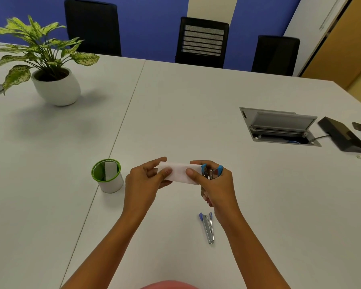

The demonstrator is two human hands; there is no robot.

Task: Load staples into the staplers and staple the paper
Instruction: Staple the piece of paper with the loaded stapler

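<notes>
A folded white paper (178, 172) is held above the table between both hands. My left hand (143, 182) pinches its left end with thumb and fingers. My right hand (216, 184) grips a small blue stapler (212, 173) in its palm, and its thumb and forefinger pinch the paper's right end. The stapler's metal mouth sits at the paper's right edge; I cannot tell whether the paper is inside it. A second stapler (207, 227), blue and silver, lies on the table near my right wrist.
A green-rimmed white cup (107, 178) holding a grey box stands left of my left hand. A potted plant (54, 84) sits far left. An open cable hatch (279, 128) and a black device (342, 136) lie at the right. Chairs line the far edge.
</notes>
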